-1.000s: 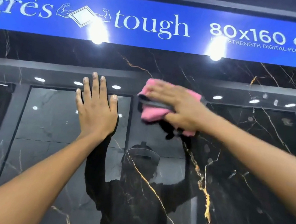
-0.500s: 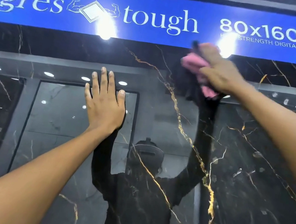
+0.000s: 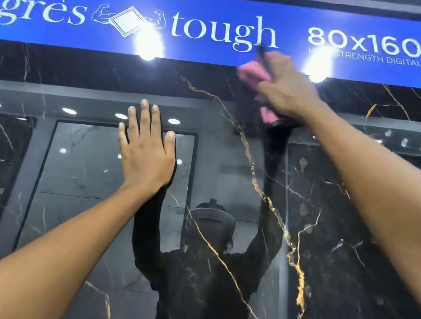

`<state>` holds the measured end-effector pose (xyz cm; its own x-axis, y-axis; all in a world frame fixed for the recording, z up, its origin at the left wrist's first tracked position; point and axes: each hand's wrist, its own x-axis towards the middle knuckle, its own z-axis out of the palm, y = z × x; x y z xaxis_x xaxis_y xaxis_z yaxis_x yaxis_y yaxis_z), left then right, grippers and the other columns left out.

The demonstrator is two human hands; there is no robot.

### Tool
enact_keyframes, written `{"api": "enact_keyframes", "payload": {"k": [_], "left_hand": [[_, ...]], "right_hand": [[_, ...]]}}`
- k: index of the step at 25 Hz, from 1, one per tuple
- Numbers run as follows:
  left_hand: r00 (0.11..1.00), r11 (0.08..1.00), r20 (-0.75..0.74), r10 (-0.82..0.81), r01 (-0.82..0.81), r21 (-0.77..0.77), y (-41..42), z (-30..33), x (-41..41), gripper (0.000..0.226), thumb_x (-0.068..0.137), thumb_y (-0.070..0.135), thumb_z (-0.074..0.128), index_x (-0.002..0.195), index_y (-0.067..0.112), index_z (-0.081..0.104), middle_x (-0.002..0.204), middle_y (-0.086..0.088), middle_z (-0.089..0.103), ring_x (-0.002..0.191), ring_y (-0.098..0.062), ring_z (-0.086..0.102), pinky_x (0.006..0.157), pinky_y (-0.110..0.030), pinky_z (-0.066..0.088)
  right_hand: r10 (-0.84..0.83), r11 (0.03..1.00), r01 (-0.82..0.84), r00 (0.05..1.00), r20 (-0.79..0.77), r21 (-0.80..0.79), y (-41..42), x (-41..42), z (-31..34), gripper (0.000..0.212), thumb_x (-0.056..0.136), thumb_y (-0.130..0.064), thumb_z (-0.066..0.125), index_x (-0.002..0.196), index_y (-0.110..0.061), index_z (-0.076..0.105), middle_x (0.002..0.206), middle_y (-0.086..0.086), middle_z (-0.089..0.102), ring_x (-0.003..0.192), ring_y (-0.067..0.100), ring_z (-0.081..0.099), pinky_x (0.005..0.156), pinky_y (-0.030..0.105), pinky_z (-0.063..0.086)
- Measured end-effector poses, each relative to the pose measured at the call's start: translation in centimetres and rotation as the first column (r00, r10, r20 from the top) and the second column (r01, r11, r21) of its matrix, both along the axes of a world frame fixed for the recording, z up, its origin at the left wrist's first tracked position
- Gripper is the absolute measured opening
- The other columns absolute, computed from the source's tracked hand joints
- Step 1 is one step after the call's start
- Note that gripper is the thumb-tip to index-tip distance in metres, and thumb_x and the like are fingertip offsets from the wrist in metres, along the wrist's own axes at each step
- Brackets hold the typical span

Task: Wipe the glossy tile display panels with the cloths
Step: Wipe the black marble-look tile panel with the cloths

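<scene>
A glossy black tile panel with gold veins fills the view and mirrors the room behind me. My right hand presses a pink cloth against the top of the panel, right at the lower edge of the blue sign. A second bit of the cloth shows below the palm. My left hand lies flat on the panel with fingers spread, lower and to the left, holding nothing.
A blue sign with white lettering runs across the top of the panel. Bright ceiling lights reflect on the sign and the tile. My own dark reflection shows in the lower middle.
My right hand has carried the pink cloth from the middle of the panel up and to the right, to the sign's lower edge. The left hand has stayed flat in place.
</scene>
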<state>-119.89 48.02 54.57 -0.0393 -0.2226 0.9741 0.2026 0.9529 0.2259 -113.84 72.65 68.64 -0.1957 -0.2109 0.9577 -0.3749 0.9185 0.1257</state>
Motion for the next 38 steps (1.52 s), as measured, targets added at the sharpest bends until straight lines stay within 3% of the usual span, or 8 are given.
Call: {"api": "enact_keyframes", "payload": {"k": [3, 10, 16, 21, 27, 29, 32, 38], "left_hand": [[1.000, 1.000, -0.008, 0.008, -0.008, 0.008, 0.4, -0.1, -0.1, 0.060, 0.105, 0.036, 0.025, 0.157, 0.013, 0.008, 0.165, -0.003, -0.001, 0.151, -0.025, -0.005, 0.121, -0.044, -0.004], [1.000, 1.000, 0.005, 0.001, -0.001, 0.003, 0.1, 0.0, 0.1, 0.060, 0.105, 0.036, 0.025, 0.157, 0.013, 0.006, 0.165, -0.002, -0.003, 0.151, -0.024, -0.007, 0.121, -0.043, -0.005], [0.999, 1.000, -0.017, -0.030, 0.030, 0.006, 0.4, -0.4, 0.0, 0.059, 0.105, 0.035, 0.025, 0.157, 0.012, 0.008, 0.165, -0.004, -0.002, 0.151, -0.025, -0.006, 0.121, -0.043, -0.006], [1.000, 1.000, 0.023, -0.016, 0.017, -0.023, 0.3, -0.3, 0.3, 0.060, 0.105, 0.035, 0.025, 0.157, 0.010, 0.007, 0.165, -0.006, -0.002, 0.151, -0.028, -0.004, 0.120, -0.045, -0.004], [0.995, 0.995, -0.013, -0.100, 0.100, 0.006, 1.2, 0.0, 1.4, 0.060, 0.102, 0.028, 0.033, 0.156, 0.010, 0.015, 0.165, -0.005, 0.000, 0.151, -0.027, -0.005, 0.119, -0.048, -0.009], [0.976, 0.979, -0.122, -0.183, 0.169, -0.115, 4.0, 0.4, 2.1, 0.059, 0.098, 0.025, 0.036, 0.154, 0.015, 0.023, 0.165, -0.001, 0.007, 0.152, -0.025, 0.000, 0.118, -0.045, -0.010], [0.912, 0.923, -0.172, -0.372, 0.343, -0.174, 9.2, 3.6, 2.9, 0.052, 0.100, 0.026, 0.032, 0.152, 0.019, 0.030, 0.163, 0.002, 0.017, 0.151, -0.023, 0.008, 0.119, -0.044, -0.001], [0.998, 0.995, 0.059, -0.023, 0.029, -0.100, 13.5, 5.2, 0.2, 0.059, 0.106, 0.037, 0.023, 0.157, 0.015, 0.001, 0.164, -0.005, -0.008, 0.150, -0.035, -0.010, 0.118, -0.054, -0.007]], "right_hand": [[-0.110, 0.869, 0.075, 0.993, -0.042, -0.488, 0.8, -1.0, -1.6, 0.063, 0.089, -0.040, 0.041, 0.145, -0.011, 0.035, 0.151, 0.014, 0.033, 0.143, 0.031, 0.025, 0.115, 0.044, 0.021], [-0.060, 0.919, 0.076, 0.997, -0.054, 0.386, -6.1, -1.3, -2.8, 0.069, 0.095, -0.034, 0.043, 0.156, -0.026, 0.013, 0.164, -0.001, 0.006, 0.150, 0.016, 0.003, 0.120, 0.041, 0.008], [-0.172, 0.910, 0.122, 0.981, -0.094, -0.397, 1.4, -2.5, -6.5, 0.080, 0.079, -0.038, 0.035, 0.155, -0.020, 0.018, 0.162, 0.005, 0.015, 0.149, 0.022, 0.010, 0.119, 0.050, 0.011], [-0.104, 0.869, 0.173, 0.980, -0.169, 0.464, -2.9, -2.4, -11.1, 0.085, 0.073, -0.049, 0.036, 0.153, -0.022, 0.025, 0.160, 0.002, 0.023, 0.146, 0.023, 0.021, 0.110, 0.041, 0.020], [-0.248, 0.845, 0.193, 0.968, -0.047, -0.498, 7.0, -1.2, -9.5, 0.086, 0.072, -0.045, 0.040, 0.150, -0.010, 0.028, 0.153, 0.016, 0.027, 0.141, 0.035, 0.023, 0.115, 0.052, 0.020], [-0.076, 0.985, 0.043, 0.978, -0.192, -0.168, 3.1, -2.1, -11.9, 0.082, 0.072, -0.034, 0.048, 0.147, -0.008, 0.033, 0.149, 0.016, 0.034, 0.140, 0.033, 0.028, 0.116, 0.051, 0.022], [-0.084, 0.896, 0.135, 0.987, -0.135, 0.423, 2.7, -2.4, -14.0, 0.087, 0.074, -0.040, 0.041, 0.153, -0.008, 0.024, 0.161, 0.013, 0.018, 0.149, 0.021, 0.010, 0.121, 0.035, 0.000], [-0.099, 0.881, 0.001, 0.978, -0.182, -0.473, 16.3, -1.5, -4.6, 0.048, 0.079, -0.030, 0.047, 0.122, -0.010, 0.057, 0.126, 0.015, 0.055, 0.119, 0.031, 0.051, 0.097, 0.036, 0.038]]}}
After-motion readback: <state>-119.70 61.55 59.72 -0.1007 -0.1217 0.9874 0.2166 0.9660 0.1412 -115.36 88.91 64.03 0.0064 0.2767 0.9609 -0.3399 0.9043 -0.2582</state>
